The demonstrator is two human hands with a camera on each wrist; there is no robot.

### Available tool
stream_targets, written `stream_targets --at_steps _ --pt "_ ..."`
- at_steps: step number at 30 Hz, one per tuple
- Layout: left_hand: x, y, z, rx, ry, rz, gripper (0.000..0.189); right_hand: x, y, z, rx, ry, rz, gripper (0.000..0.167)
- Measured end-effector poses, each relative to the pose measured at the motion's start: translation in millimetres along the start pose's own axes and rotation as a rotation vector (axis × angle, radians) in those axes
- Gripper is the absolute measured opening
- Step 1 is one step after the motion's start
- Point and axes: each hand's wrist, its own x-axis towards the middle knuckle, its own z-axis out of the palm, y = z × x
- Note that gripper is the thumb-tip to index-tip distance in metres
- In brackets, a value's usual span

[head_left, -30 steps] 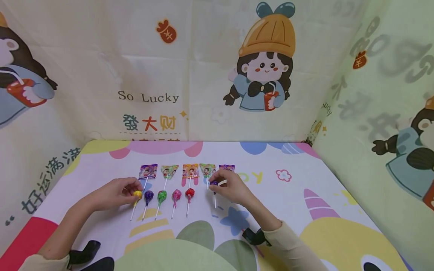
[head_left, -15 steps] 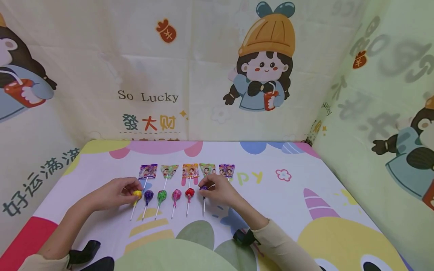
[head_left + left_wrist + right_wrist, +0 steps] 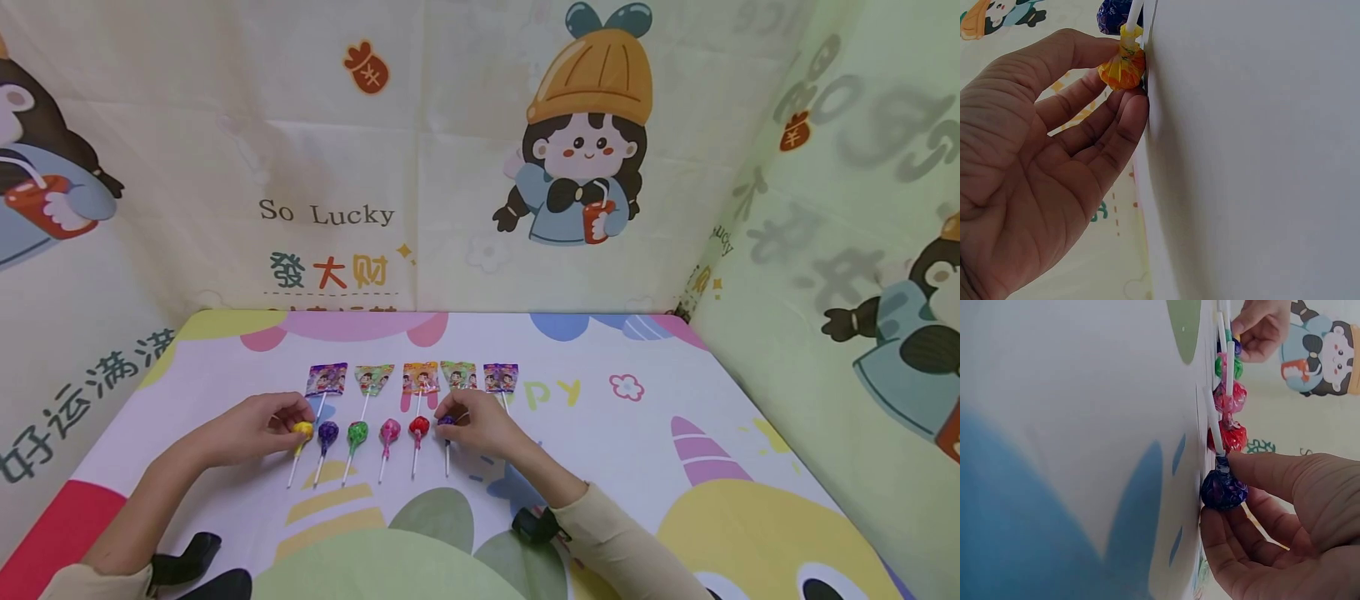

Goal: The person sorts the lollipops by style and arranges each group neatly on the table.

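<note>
My left hand (image 3: 258,429) pinches the wrapped head of a yellow lollipop (image 3: 1122,70) at the left end of the front row. At that row's right end, my right hand (image 3: 480,425) pinches a dark purple lollipop (image 3: 1224,489) by its head, its stick pointing toward me. Between the hands lie another purple lollipop (image 3: 327,433), a green lollipop (image 3: 357,433), a pink lollipop (image 3: 389,431) and a red lollipop (image 3: 419,427), side by side with sticks toward me. The red one is nearest to my right fingers.
Behind them runs a row of flat-wrapped lollipops, from a purple packet (image 3: 326,379) at left to another purple packet (image 3: 501,378) at right. They lie on a printed tablecloth (image 3: 585,433). Patterned cloth walls (image 3: 450,167) stand around the table.
My right hand has moved left and slightly toward me with the purple lollipop, bringing it beside the red one. My left hand has stayed on the yellow lollipop.
</note>
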Motion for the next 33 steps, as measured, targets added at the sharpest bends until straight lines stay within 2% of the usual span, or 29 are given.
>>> stream_targets --at_steps 9,16,20,26,33 --pt "1.2 -3.2 1.3 0.009 0.001 0.001 0.025 0.5 2 2 -0.001 0.016 0.005 0.016" --pt "0.1 0.0 0.5 -0.004 0.001 -0.014 0.025 -0.1 1 2 0.003 0.027 0.023 0.019" --pt "1.0 0.9 0.7 0.005 -0.001 0.005 0.024 -3.3 -2 0 -0.002 0.047 0.027 0.02" --pt "2.9 0.9 0.2 0.03 0.005 0.026 0.026 -16.9 -5 -9 0.019 0.1 -0.015 0.017" --pt "1.6 -1.0 0.1 0.015 0.006 -0.002 0.03 -42.9 -1 -20 0.032 0.145 -0.052 0.011"
